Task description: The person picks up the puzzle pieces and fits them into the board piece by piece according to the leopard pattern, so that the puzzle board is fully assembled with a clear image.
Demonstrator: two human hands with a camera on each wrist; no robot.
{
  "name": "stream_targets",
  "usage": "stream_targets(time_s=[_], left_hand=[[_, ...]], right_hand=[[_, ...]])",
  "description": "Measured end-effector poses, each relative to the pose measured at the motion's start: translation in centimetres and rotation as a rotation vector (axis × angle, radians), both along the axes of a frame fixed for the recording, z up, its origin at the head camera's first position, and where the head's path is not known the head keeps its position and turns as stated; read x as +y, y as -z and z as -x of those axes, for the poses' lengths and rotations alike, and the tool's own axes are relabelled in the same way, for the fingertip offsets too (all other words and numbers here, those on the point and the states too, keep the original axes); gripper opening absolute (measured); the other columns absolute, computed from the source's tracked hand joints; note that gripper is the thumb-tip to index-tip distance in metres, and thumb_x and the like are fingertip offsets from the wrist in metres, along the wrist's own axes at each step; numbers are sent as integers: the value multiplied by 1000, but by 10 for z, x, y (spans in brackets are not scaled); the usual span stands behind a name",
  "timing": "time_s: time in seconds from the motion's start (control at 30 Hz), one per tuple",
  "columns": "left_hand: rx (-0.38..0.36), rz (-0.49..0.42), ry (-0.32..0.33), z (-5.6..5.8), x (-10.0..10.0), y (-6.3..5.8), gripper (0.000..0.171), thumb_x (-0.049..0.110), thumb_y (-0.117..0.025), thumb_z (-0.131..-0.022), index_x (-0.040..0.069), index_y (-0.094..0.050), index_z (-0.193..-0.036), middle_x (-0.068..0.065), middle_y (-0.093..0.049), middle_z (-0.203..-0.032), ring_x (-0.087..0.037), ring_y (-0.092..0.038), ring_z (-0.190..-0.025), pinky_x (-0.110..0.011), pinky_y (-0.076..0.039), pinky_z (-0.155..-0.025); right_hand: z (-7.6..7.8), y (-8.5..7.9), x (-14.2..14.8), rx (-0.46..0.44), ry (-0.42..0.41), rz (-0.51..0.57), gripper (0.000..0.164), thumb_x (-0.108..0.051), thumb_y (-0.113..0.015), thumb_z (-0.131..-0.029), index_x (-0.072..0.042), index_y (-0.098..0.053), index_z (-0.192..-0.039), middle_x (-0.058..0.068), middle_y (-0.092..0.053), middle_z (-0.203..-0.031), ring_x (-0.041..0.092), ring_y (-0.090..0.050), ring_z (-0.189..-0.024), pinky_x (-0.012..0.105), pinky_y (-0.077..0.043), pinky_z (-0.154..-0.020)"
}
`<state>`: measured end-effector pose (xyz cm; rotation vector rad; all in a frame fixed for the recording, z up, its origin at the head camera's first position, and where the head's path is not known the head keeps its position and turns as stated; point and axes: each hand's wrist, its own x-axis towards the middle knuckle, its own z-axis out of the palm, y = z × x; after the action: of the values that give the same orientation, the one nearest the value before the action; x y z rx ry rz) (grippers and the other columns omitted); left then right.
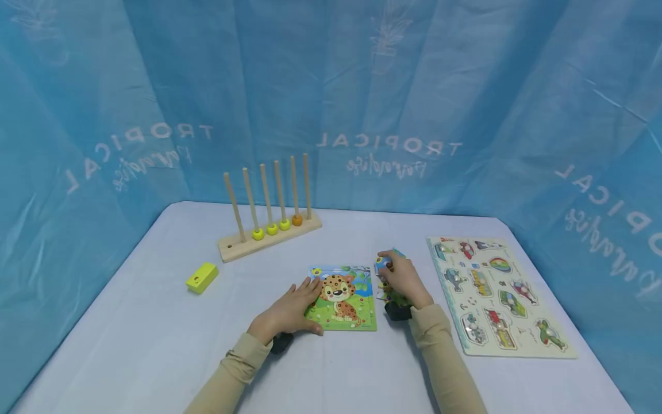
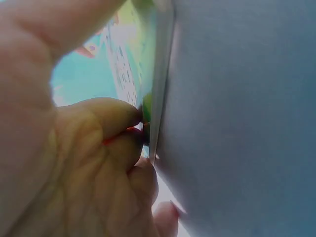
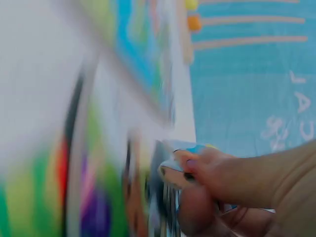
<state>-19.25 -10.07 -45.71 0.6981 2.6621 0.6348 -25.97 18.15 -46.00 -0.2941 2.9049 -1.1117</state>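
Observation:
A square puzzle board point(image 1: 338, 299) with a cartoon leopard on grass lies flat at the middle front of the table. My left hand point(image 1: 292, 307) rests on its left side, fingers spread over the edge; the left wrist view shows those fingertips point(image 2: 131, 116) touching the board. To the board's right, my right hand point(image 1: 403, 279) pinches a jigsaw piece point(image 3: 177, 170) with a blue and tan print between thumb and fingers. Other colourful jigsaw pieces point(image 1: 383, 293) lie beneath and beside that hand, partly hidden by it and blurred in the right wrist view.
A wooden peg rack point(image 1: 271, 236) with yellow and orange beads stands at the back left. The yellow block point(image 1: 202, 278) lies at the left. A vehicle peg-puzzle board point(image 1: 496, 299) lies along the right side. Blue printed curtains point(image 1: 331, 103) hang behind the white table point(image 1: 155, 345).

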Motion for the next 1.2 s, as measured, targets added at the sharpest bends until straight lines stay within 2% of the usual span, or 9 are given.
stream_targets(time_s=[0.1, 0.2, 0.33, 0.43, 0.57, 0.73, 0.9, 1.03, 1.2], left_hand=[[-2, -11, 2, 1, -1, -1, 105, 44, -77, -76, 0, -20, -153, -17, -14, -162, -35, -9, -151, -56, -12, -123], [-11, -18, -4, 1, -2, 0, 107, 44, -77, -75, 0, -19, -153, -18, -12, -162, -35, -9, -151, -55, -12, -123], [-10, -43, -17, 1, -1, 3, 109, 45, -78, -75, -2, -18, -153, -20, -9, -162, -35, -9, -151, -54, -13, -123], [-8, -51, -11, 0, 0, 6, 109, 46, -77, -76, -3, -17, -153, -21, -9, -162, -36, -10, -151, -54, -14, -123], [-10, -31, -15, -1, 1, 7, 111, 48, -76, -77, -3, -14, -153, -20, -9, -162, -35, -11, -151, -54, -15, -123], [7, -23, -12, 0, 0, 5, 111, 47, -76, -77, -2, -12, -154, -19, -9, -163, -35, -10, -151, -54, -15, -123], [13, -15, 24, 0, -2, 2, 103, 46, -73, -80, 3, -16, -155, -15, -12, -163, -40, -7, -150, -59, -13, -122], [25, 7, 45, 0, -2, 0, 99, 46, -72, -81, 5, -20, -154, -14, -16, -162, -42, -8, -149, -61, -14, -120], [31, 35, 15, 1, -3, -1, 102, 49, -73, -79, 4, -21, -154, -14, -17, -162, -39, -10, -150, -58, -17, -121]], right_hand=[[1, -4, -15, -39, 12, 137, 40, -7, -55, -97, -6, -51, -137, 17, -70, -94, 20, -67, -73, 29, -48, -54], [2, -8, -36, -85, -36, 219, 40, -6, -54, -98, -8, -52, -137, 17, -71, -90, 21, -66, -69, 30, -49, -53], [3, -8, -66, -185, -142, 190, 38, -9, -57, -97, -10, -56, -135, 14, -68, -79, 16, -58, -54, 28, -49, -49], [1, -5, -85, -207, -156, 128, 35, -10, -63, -93, -7, -61, -128, 10, -66, -72, 11, -54, -48, 24, -48, -46], [-5, 2, -103, -116, -116, 26, 32, -10, -70, -87, -2, -64, -117, 10, -64, -82, 12, -56, -62, 22, -47, -53], [-7, 7, -118, 10, -64, -50, 23, -9, -72, -86, -1, -66, -107, 13, -60, -93, 19, -56, -79, 27, -50, -64], [-7, 9, -123, 41, -17, -28, 19, -7, -71, -86, -2, -67, -104, 13, -61, -89, 21, -57, -77, 27, -50, -62], [-7, 10, -122, 61, -3, 22, 17, -6, -69, -87, -1, -68, -103, 12, -60, -84, 18, -53, -71, 24, -45, -57], [-4, 15, -116, 55, -30, 124, 12, -7, -63, -92, -2, -69, -100, 8, -60, -76, 11, -48, -60, 20, -39, -51]])
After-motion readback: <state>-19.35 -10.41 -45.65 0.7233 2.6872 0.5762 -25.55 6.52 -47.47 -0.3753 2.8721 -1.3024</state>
